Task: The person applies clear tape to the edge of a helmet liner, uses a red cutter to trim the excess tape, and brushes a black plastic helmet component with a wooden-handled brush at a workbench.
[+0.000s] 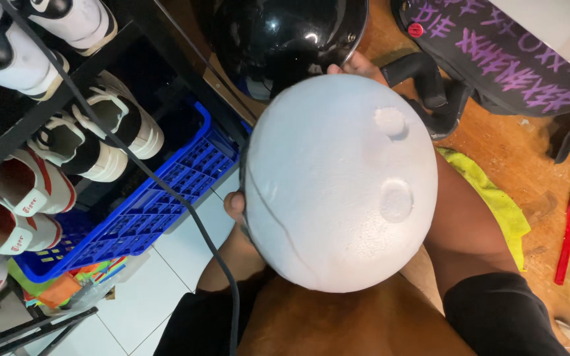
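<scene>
Here, both hands hold a white foam dome [341, 181] at frame centre.
The left hand [235, 206] clasps the dome's left edge, thumb showing; the right hand [357, 66] grips the top edge, only fingertips visible, arm passing underneath. The dome lies between the hands, over the lap, its long axis running upper right to lower left. A black helmet [285, 36] sits just above; a blue crate [156, 198] lies left.

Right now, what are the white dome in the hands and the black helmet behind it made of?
White dome: looks like expanded foam, matte, with a fine beaded grain and two moulded round dimples. Black helmet: probably hard plastic shell, high gloss, with sharp mirror-like reflections. The left hand and right hand grip the dome's edges.
</scene>
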